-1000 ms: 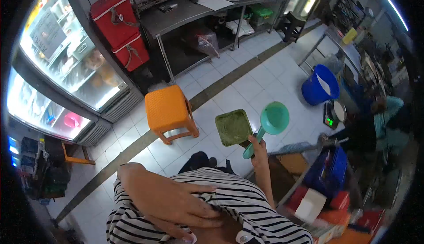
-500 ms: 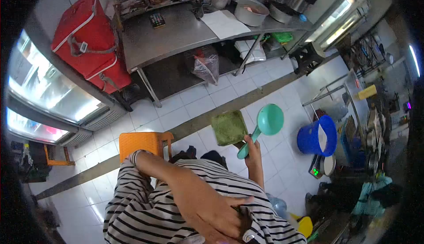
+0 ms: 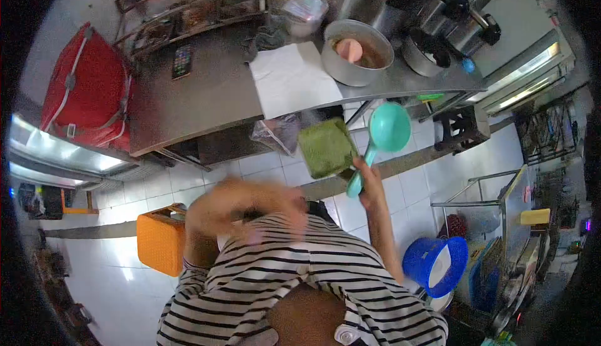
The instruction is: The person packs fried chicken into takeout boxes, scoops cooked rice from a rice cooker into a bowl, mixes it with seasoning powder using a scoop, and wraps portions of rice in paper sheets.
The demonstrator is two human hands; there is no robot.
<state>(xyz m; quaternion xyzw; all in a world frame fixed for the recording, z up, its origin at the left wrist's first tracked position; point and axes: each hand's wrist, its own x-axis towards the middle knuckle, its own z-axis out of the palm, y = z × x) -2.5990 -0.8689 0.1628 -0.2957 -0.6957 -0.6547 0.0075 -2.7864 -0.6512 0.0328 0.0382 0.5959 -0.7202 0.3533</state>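
My right hand (image 3: 372, 186) is closed around the handle of a teal plastic ladle (image 3: 389, 127), its round bowl upward. Beside the ladle is a shallow square green container (image 3: 327, 149) with a mottled green surface. Its near corner meets my right fingers and seems gripped with the ladle, though that contact is partly hidden. My left hand (image 3: 269, 203) is smeared by motion in front of my striped shirt (image 3: 338, 246), so its fingers cannot be made out.
A steel counter (image 3: 213, 105) ahead bears white paper (image 3: 291, 80), a metal pot (image 3: 358, 74) and a phone (image 3: 181, 61). An orange stool (image 3: 159, 243) stands left, a blue basket (image 3: 413, 264) right. A red bag (image 3: 84, 89) is at far left.
My left hand has swung from my chest forward and left. My right hand has moved forward with the ladle and green container, and the view now sits closer to the counter.
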